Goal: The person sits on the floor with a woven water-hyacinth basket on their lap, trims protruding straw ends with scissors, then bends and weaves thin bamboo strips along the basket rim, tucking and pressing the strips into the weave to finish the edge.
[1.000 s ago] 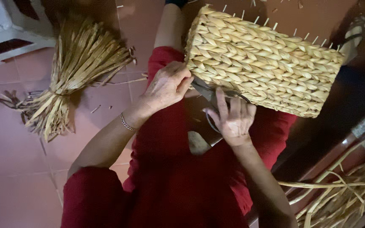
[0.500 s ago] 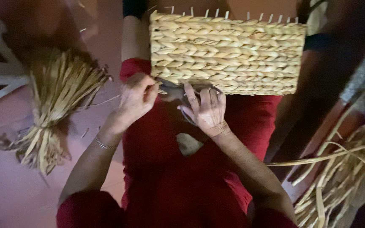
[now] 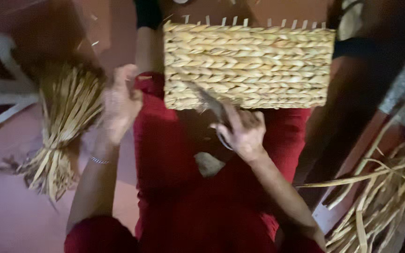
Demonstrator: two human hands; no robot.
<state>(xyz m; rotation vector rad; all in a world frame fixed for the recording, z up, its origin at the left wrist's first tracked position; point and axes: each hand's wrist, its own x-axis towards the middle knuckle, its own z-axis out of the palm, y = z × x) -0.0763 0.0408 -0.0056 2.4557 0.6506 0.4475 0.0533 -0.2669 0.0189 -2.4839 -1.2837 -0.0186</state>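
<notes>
While the woven straw basket sat on the red-clad lap, the right hand was clamped on a dark tool.

That tool looked like scissors, though it was too blurry to be sure, and its tip lay against the basket's lower edge near the middle. The left hand was off to the side of the basket, just beside its left edge; fingers looked loosely curled with maybe a strand in them, but I couldn't tell for real. A tied bundle of dry straw lay on the reddish floor to the left, and more loose straw strips were piled at the right.
</notes>
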